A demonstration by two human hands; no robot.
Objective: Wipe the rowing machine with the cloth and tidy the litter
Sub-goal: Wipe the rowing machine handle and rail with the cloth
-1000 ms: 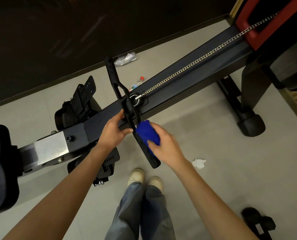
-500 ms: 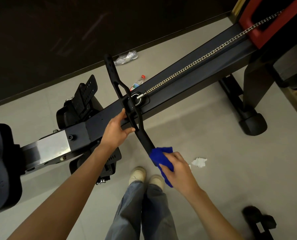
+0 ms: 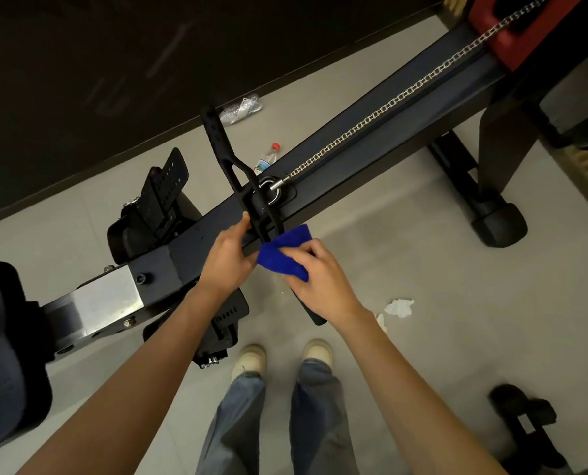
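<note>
Blue cloth [image 3: 284,253] is bunched in the right hand [image 3: 323,282], fingers curled round it and pressing it onto the near half of the black pull handle [image 3: 216,135], just below the centre yoke. Left hand [image 3: 229,262] grips the handle at its middle, steadying it over the rowing machine rail [image 3: 395,132]. Handle long axis runs 11 to 5 o'clock: far grip sticks out at 11, near tip pokes out under the right wrist at 5. My read: the wipe stroke goes along that axis toward 5, right hand working, left only holding. Far grip at 11 sits nearer the left hand, so reaching it probably means a cross-over or swapping the cloth. Litter on the floor [image 3: 422,234]: crumpled tissue [image 3: 399,307] at 4 o'clock from the hands, close to the right forearm; red-capped bottle [image 3: 267,158] and crushed clear bottle [image 3: 241,109] at 12, beyond the rail. Chain [image 3: 388,105] runs off toward 2.
</note>
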